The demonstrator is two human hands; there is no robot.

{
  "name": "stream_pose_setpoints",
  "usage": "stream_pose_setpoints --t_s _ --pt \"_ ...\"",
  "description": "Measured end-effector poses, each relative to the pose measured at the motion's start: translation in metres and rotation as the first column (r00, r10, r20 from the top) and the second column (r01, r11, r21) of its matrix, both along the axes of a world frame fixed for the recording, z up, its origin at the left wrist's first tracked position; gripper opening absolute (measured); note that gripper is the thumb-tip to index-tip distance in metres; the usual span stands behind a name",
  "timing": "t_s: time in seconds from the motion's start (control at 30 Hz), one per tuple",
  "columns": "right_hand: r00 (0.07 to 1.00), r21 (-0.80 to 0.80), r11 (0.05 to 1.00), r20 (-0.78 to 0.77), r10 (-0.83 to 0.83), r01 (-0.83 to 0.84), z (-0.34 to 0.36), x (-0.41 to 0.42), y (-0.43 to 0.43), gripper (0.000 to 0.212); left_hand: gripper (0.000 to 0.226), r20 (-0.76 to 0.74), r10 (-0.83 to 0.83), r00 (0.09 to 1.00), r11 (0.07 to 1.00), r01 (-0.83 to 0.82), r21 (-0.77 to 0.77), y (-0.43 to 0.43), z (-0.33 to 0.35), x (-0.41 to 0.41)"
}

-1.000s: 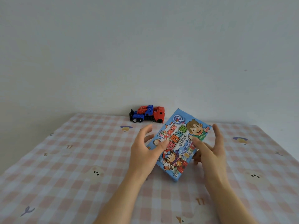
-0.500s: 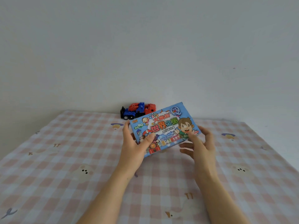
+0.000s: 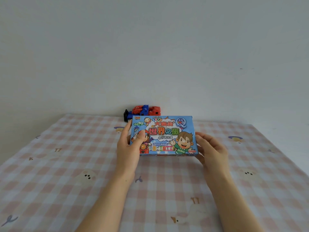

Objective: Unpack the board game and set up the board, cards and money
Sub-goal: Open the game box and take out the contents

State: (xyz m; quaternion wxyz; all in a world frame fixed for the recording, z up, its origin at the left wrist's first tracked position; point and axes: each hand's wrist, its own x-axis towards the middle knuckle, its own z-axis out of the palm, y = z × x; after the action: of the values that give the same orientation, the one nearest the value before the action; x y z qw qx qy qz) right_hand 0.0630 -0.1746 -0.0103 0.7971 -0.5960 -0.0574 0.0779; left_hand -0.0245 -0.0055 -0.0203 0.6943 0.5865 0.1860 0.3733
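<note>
A blue board game box (image 3: 164,135) with cartoon figures and coloured lettering is closed and held level above the table, its printed lid facing me. My left hand (image 3: 129,148) grips its left end, thumb on the lid and fingers behind. At the box's right end, my right hand (image 3: 211,152) holds the edge with curled fingers. No board, cards or money are in sight.
A pink and white checked cloth (image 3: 66,173) with small animal prints covers the table. A red and blue toy truck (image 3: 142,112) stands at the far edge against the white wall, just behind the box.
Both hands have turned the box from a tilted diagonal to level and square with me. It has moved a little away, toward the toy truck.
</note>
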Motion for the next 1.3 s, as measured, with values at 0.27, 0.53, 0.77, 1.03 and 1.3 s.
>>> stream_pose_setpoints --t_s 0.27,0.53,0.77,1.03,1.3 --pt "0.993 -0.007 0.993 0.023 0.117 -0.117 0.003 -0.002 -0.005 0.017 0.052 -0.002 0.012 1.0 1.0 -0.012 0.013 0.0 0.003 -0.004" --pt "0.972 0.039 0.972 0.034 0.231 -0.232 0.006 -0.001 -0.012 0.027 0.06 0.0 -0.01 1.0 1.0 0.01 0.003 0.0 0.002 -0.006" --pt "0.982 -0.037 0.986 0.083 0.168 -0.165 0.0 0.002 -0.01 0.025 0.063 -0.013 -0.003 1.0 0.998 0.004 0.062 -0.001 0.0 -0.005" --pt "0.977 -0.151 0.987 0.196 0.085 -0.055 -0.003 0.001 -0.004 0.027 0.068 -0.024 0.024 0.999 0.998 -0.022 0.057 0.002 -0.002 -0.002" --pt "0.913 0.041 0.912 0.007 0.407 -0.407 0.001 0.007 -0.016 0.043 0.055 -0.017 0.01 1.0 1.0 -0.009 0.007 0.003 -0.001 -0.005"
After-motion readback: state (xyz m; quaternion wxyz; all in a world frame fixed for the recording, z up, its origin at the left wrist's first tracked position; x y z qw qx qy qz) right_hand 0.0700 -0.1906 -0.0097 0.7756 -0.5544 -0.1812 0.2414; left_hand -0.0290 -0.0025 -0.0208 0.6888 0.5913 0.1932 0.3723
